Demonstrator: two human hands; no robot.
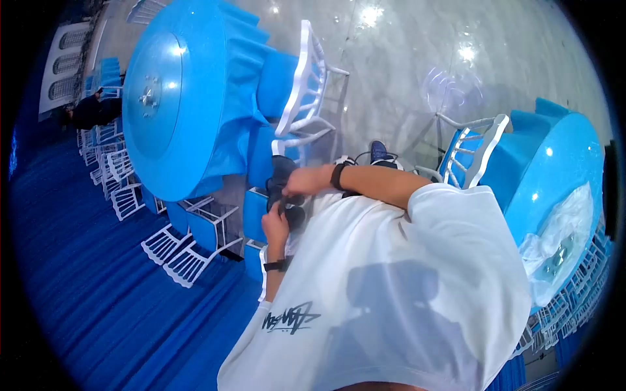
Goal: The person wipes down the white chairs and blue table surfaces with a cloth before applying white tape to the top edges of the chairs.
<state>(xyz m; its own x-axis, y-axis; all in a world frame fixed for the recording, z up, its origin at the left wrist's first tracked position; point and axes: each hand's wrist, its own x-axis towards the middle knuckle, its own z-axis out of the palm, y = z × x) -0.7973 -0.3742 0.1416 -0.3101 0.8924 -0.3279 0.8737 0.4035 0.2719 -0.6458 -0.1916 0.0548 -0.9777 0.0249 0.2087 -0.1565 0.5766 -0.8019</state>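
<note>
Both hands meet at a dark grey object with rounded, soft-looking parts, held in front of my white shirt. Its exact kind is not clear. My right hand, with a black band on the wrist, is closed on its upper part. Just below, my left hand, also with a dark wristband, grips its lower edge with bent fingers. Part of the object is hidden behind the fingers. Close by stands a white chair with a blue seat.
A large round table with blue cloth stands at left, ringed by chairs. Another blue table at right carries crumpled clear plastic. A dark shoe shows on the shiny floor. A person in dark clothes is far left.
</note>
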